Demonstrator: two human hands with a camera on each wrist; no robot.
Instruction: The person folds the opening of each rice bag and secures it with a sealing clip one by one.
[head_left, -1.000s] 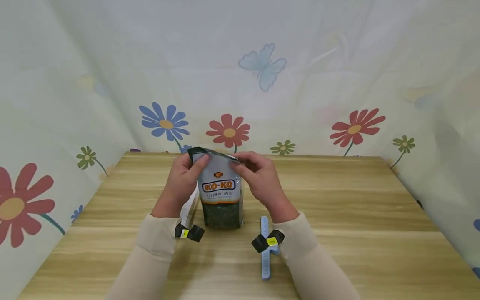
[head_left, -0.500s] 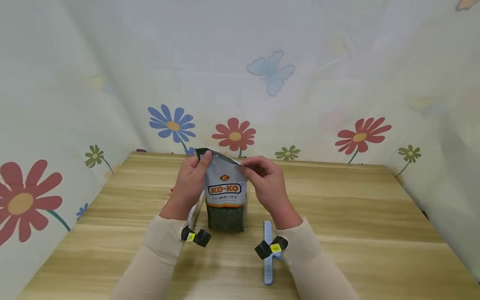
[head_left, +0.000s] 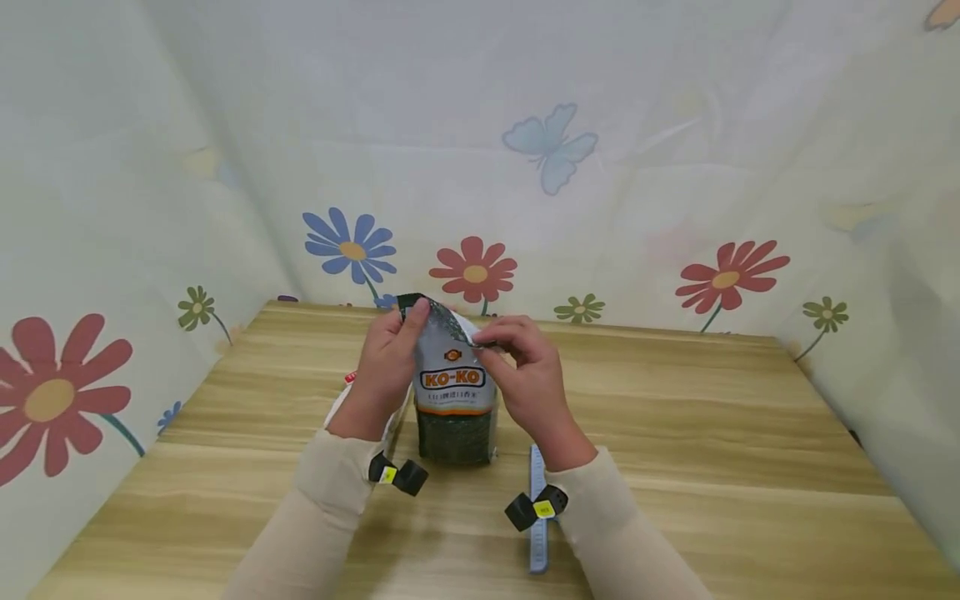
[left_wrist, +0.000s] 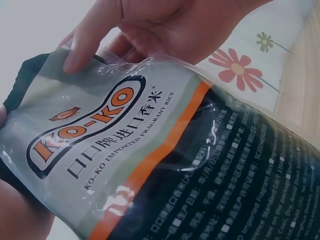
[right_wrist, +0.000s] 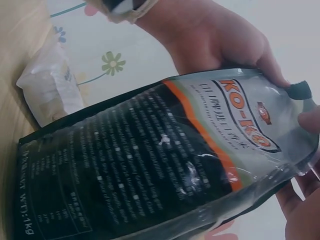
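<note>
A rice bag (head_left: 456, 400), silver above and dark green below with an orange stripe and KO-KO lettering, stands upright on the table. My left hand (head_left: 386, 358) grips its upper left corner, thumb on the front. My right hand (head_left: 527, 367) pinches the top edge at the right, where the rim is bent over and shows a pale inner side. In the left wrist view the front of the rice bag (left_wrist: 115, 135) fills the middle. The right wrist view has the bag (right_wrist: 130, 160) with its printed lower part toward the camera.
A pale blue ruler-like strip (head_left: 538, 542) lies on the wooden table (head_left: 712, 450), partly under my right wrist. Behind my left hand lies a white package (right_wrist: 52, 85) with a red bit. A flower-printed curtain (head_left: 637, 192) surrounds the table's back and sides.
The bag's top edge at the right has gone from nearly straight to folded down. My right wrist now covers more of the blue strip. The head view has shifted slightly.
</note>
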